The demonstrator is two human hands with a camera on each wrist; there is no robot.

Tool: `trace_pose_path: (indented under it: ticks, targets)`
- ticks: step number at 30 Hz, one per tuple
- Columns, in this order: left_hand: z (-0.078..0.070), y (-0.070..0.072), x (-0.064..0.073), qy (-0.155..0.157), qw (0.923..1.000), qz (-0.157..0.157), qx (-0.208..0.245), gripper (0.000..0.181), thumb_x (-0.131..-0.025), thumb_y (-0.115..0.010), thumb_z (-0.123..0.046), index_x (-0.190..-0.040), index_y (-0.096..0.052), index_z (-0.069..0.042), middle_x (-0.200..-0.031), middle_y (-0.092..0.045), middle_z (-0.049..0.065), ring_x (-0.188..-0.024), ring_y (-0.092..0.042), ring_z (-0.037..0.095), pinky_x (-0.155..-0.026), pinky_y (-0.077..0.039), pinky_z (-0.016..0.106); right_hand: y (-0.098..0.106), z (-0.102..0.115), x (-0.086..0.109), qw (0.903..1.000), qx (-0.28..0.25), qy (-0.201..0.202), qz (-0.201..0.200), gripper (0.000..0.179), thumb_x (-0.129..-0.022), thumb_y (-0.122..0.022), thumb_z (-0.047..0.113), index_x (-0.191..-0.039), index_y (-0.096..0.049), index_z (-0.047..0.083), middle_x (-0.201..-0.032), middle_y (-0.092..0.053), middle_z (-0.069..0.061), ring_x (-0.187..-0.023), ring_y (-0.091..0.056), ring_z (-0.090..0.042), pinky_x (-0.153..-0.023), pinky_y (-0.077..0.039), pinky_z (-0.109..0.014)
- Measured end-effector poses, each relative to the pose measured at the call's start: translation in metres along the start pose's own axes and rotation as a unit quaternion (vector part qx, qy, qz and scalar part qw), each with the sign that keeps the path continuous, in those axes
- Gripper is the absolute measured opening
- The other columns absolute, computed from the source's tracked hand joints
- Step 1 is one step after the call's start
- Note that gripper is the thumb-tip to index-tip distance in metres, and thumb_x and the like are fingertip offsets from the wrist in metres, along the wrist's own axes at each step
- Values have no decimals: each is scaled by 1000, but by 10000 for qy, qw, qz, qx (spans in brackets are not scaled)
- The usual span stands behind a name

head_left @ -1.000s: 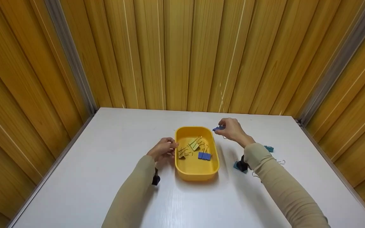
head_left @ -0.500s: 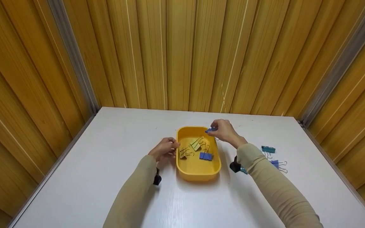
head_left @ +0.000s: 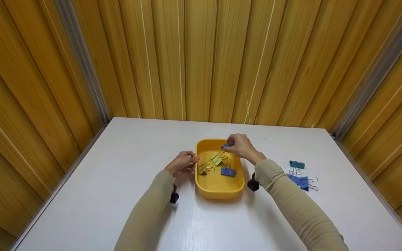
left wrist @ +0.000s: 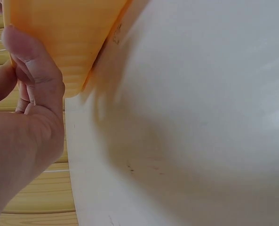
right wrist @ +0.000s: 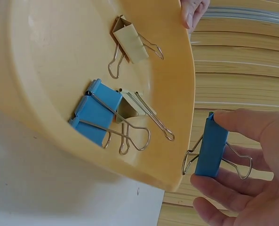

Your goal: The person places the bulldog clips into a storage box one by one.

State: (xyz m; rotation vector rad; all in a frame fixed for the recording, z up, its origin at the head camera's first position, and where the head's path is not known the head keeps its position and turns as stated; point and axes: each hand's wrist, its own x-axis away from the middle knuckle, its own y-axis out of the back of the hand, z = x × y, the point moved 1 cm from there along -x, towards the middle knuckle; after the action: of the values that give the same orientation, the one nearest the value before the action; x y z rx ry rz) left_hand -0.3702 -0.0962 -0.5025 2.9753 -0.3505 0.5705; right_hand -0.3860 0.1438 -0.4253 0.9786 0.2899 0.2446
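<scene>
Held clip [right wrist: 211, 146], blue, is pinched by the right hand [head_left: 242, 146] between thumb and fingertips; its wire handles are swung out to both sides. It is held over the far right corner of the bin [head_left: 218, 195], above the floor, near the rim. The bin's left rim is gripped by the left hand [head_left: 181, 163], thumb and fingers bent at the edge; the far fingers are partly hidden by the bin.

Three clips are contained in the bin: yellow clip [head_left: 203, 170] by the left side, green clip [head_left: 216, 160] toward the far end, blue clip [head_left: 228, 172] by the right side. Green and blue are set close together, with wires overlapping in the right wrist view; contact can't be told.

More clips are laid on the table [head_left: 82, 191], to the right of the bin: teal clip [head_left: 297, 164] farthest back, front blue clip [head_left: 305, 183] and side blue clip [head_left: 293, 179] just nearer, side by side. The side one is partly covered by the right sleeve [head_left: 302, 198]. A black wrist cam [head_left: 174, 197] is worn at the left wrist. The table is backed by a wood-look wall [head_left: 197, 69].
</scene>
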Motion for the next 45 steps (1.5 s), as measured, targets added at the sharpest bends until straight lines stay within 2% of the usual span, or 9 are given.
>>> trace_pose_path:
  ticks: [6, 10, 13, 19, 27, 35, 40, 45]
  targets:
    - [-1, -2, 2, 15, 10000, 14, -48, 15, -95, -60, -20, -91, -49, -11, -76, -57, 2, -61, -54, 12, -56, -50, 24, -5, 0, 0, 10000, 7, 33, 6, 35, -83, -75, 22, -107, -67, -3, -104, -68, -19, -94, -66, -30, -82, -56, -41]
    - [-1, -3, 3, 75, 10000, 28, -27, 14, -95, -59, -20, -91, -49, -11, -77, -56, 2, -61, -54, 13, -56, -50, 25, -5, -2, 1, 10000, 31, 62, 66, 40, -85, -73, 23, -113, -64, -4, -114, -65, -22, -106, -62, -37, -90, -52, -46]
    - [-1, -4, 3, 88, 9999, 45, -29, 14, -95, -59, -19, -91, -49, -11, -78, -56, 2, -61, -54, 13, -56, -49, 25, -2, -4, 4, 10000, 7, 81, 56, 43, -86, -71, 24, -117, -63, -5, -121, -63, -23, -113, -58, -40, -96, -49, -50]
    - [-1, -4, 2, 86, 10000, 12, -46, 14, -95, -60, -19, -91, -49, -10, -80, -57, 4, -62, -54, 13, -55, -50, 24, 9, -11, 9, 9998, -165, -59, -80, 40, -89, -68, 24, -118, -63, -3, -122, -63, -23, -111, -58, -40, -97, -48, -50]
    - [1, -3, 1, -43, 9999, 66, 99, 13, -95, -59, -16, -91, -48, -9, -78, -56, 5, -60, -54, 14, -51, -49, 22, 30, -35, 26, 9991, -213, -58, -358, 37, -91, -65, 24, -116, -63, -2, -121, -63, -24, -109, -58, -40, -95, -49, -51]
    - [-1, -2, 1, 59, 9997, 67, 223, 13, -94, -59, -14, -91, -47, -8, -76, -55, 4, -59, -53, 14, -50, -50, 23, 47, -62, 47, 9982, -130, -589, -23, 44, -91, -66, 29, -125, -58, 3, -131, -57, -21, -118, -53, -38, -99, -49, -49]
    - [-3, -1, 2, 184, 9997, -2, 163, 13, -94, -60, -15, -94, -49, -9, -81, -56, 5, -62, -55, 14, -52, -51, 23, 54, -76, 59, 9975, -4, -694, 101, 48, -91, -66, 29, -130, -55, 3, -137, -53, -22, -123, -50, -42, -99, -48, -50]
    - [-2, -1, 2, 99, 9999, 29, 102, 14, -94, -60, -17, -95, -49, -9, -81, -56, 4, -63, -54, 14, -55, -51, 24, 63, -94, 67, 9974, 237, -684, -31, 48, -92, -63, 26, -130, -53, -2, -137, -50, -27, -125, -47, -47, -101, -43, -57]
